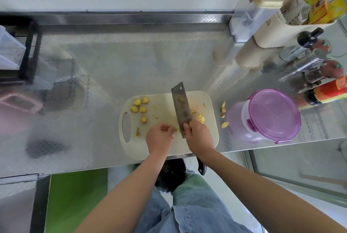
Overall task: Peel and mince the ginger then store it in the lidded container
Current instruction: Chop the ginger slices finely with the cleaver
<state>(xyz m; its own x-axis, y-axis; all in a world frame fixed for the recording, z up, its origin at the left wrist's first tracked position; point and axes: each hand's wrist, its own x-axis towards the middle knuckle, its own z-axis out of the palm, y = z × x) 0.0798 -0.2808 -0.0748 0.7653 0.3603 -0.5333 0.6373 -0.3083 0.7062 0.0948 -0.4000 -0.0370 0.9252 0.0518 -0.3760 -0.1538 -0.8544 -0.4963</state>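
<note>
The ginger (139, 106) lies on the board (165, 99) in two lots: round slices kept aside at the left, and a chopped heap just right of the cleaver (181, 107), which stands between them. The right hand (199, 135) grasps the cleaver up at the blade's heel, likely for control. The left hand (159, 135) curls its fingers by crumbs beside the blade; whether it pinches any I cannot tell. Peelings (223, 109) lie off the board, near the closed container (272, 114), which stands handy.

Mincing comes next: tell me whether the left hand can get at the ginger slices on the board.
Probably yes: the left hand is over the cutting board close beside the ginger slices, nothing between them; the cleaver is on its other side.
</note>
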